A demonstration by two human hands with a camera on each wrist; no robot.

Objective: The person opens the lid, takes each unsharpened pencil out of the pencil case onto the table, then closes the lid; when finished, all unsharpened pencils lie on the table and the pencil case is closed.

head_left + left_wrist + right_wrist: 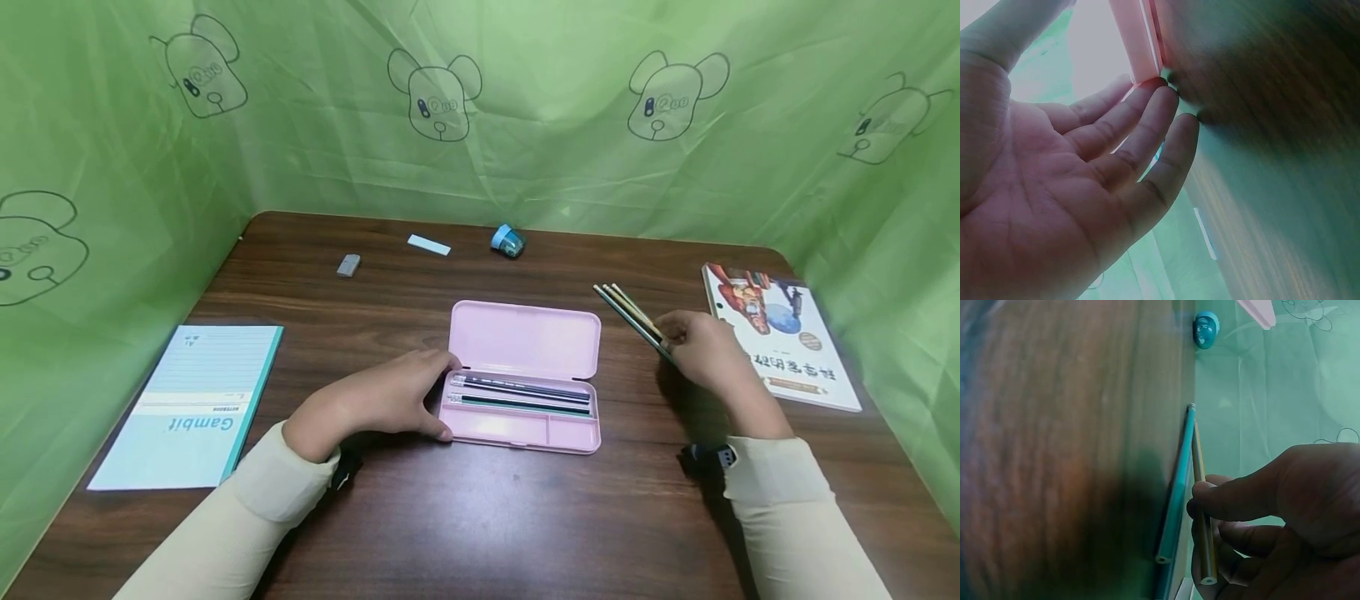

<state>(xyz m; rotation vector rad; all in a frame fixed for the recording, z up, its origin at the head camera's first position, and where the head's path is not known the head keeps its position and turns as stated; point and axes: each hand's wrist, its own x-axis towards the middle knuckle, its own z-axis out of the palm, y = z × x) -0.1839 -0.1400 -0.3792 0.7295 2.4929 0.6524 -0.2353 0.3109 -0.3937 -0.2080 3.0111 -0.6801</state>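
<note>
A pink pencil case [525,340] lies with its lid raised back. Dark pencils [525,388] and a green one lie lengthwise in its back compartment. My left hand [397,396] holds the case's left end, thumb at the front corner and fingers at the hinge side; in the left wrist view its fingertips [1163,97] touch the pink edge. Right of the case, my right hand [705,350] pinches a small bundle of pencils [628,310] that slants up and left. The right wrist view shows a gold pencil [1204,519] between thumb and fingers and a teal pencil [1175,494] beside it.
A grey eraser [348,266], a light blue strip [429,245] and a blue pencil sharpener [508,241] lie towards the back edge. On the left lies a light blue notebook [191,400]; a picture-covered book [787,337] is at right. Green curtain [525,108] surrounds the table.
</note>
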